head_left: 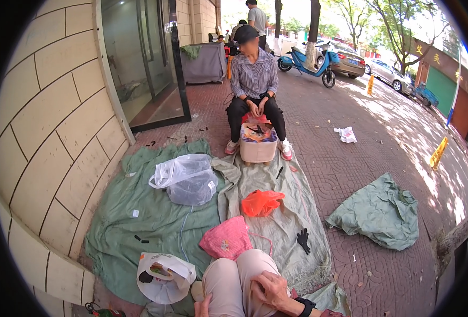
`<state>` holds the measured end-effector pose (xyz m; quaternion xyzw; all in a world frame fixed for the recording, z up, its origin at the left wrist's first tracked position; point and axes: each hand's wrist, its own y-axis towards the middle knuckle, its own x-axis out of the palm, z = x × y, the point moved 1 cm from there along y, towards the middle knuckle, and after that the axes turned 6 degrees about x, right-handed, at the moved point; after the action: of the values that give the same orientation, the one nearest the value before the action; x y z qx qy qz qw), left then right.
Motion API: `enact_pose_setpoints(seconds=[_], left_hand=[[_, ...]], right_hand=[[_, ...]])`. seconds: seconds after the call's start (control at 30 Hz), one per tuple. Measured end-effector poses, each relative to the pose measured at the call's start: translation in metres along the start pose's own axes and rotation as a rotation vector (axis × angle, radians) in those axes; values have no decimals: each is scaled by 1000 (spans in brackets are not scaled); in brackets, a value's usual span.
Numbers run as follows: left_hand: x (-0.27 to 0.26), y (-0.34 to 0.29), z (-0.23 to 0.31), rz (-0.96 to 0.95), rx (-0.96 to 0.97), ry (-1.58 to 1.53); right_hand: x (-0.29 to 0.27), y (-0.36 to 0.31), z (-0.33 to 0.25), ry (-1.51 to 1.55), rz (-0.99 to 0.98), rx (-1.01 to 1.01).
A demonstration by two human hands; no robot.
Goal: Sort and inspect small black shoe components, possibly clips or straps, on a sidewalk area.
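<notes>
My left hand [203,305] lies along the outside of my left thigh at the lower edge, its fingers stretched and partly cut off. Over my right thigh, my right hand [272,288] is closed, fingers bent and drawn together; whatever they may hold is hidden. A dark band circles that wrist. Just beyond my knees lies a pink checked cloth piece [226,238] with a strap. To its right is a black glove [303,241], flat on the sheet. A white plastic bag [165,290] with things inside stands left of my legs.
Green sheets [139,211] cover the paving. On them lie a clear plastic bag [191,182] and a red bag [262,203]. Opposite sits a person [255,74] behind a pale box-shaped stool [259,150]. A crumpled green sheet [377,214] lies right; a tiled wall [49,132] stands left.
</notes>
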<state>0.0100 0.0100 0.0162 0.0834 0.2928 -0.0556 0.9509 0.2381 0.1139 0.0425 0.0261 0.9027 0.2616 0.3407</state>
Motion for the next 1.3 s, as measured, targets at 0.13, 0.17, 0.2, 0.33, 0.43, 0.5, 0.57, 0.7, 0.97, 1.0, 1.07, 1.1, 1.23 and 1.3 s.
enact_pose_setpoints(seconds=[0.13, 0.17, 0.2, 0.33, 0.43, 0.5, 0.57, 0.7, 0.97, 1.0, 1.07, 1.1, 1.23, 1.3], left_hand=[[0, 0, -1, 11, 11, 22], [0, 0, -1, 12, 9, 21], [0, 1, -1, 14, 10, 11], [1, 1, -2, 23, 26, -12], [1, 0, -5, 36, 58, 13], [2, -1, -6, 33, 53, 14], [2, -1, -7, 31, 47, 15], [2, -1, -8, 32, 60, 4], [1, 0, -7, 22, 33, 12], [1, 0, -6, 24, 36, 10], [0, 0, -6, 26, 39, 8], [0, 0, -5, 25, 36, 7], [0, -1, -4, 15, 6, 12], [0, -1, -5, 18, 11, 12]], right_hand=[[0, 0, -2, -6, -3, 22], [0, 1, -2, -6, -6, 22], [0, 1, -2, -14, -9, 22], [8, -7, 11, -13, 5, 25], [9, -8, 13, -15, 0, 17], [9, -9, 13, -16, -8, 21], [8, -8, 12, -19, -15, 24], [8, -8, 11, -19, -18, 26], [9, -8, 11, -28, -29, 39], [9, -8, 11, -30, -27, 39], [9, -8, 11, -32, -25, 38], [9, -8, 11, -33, -21, 35], [9, -8, 11, -42, -12, 29], [9, -8, 11, -42, -9, 30]])
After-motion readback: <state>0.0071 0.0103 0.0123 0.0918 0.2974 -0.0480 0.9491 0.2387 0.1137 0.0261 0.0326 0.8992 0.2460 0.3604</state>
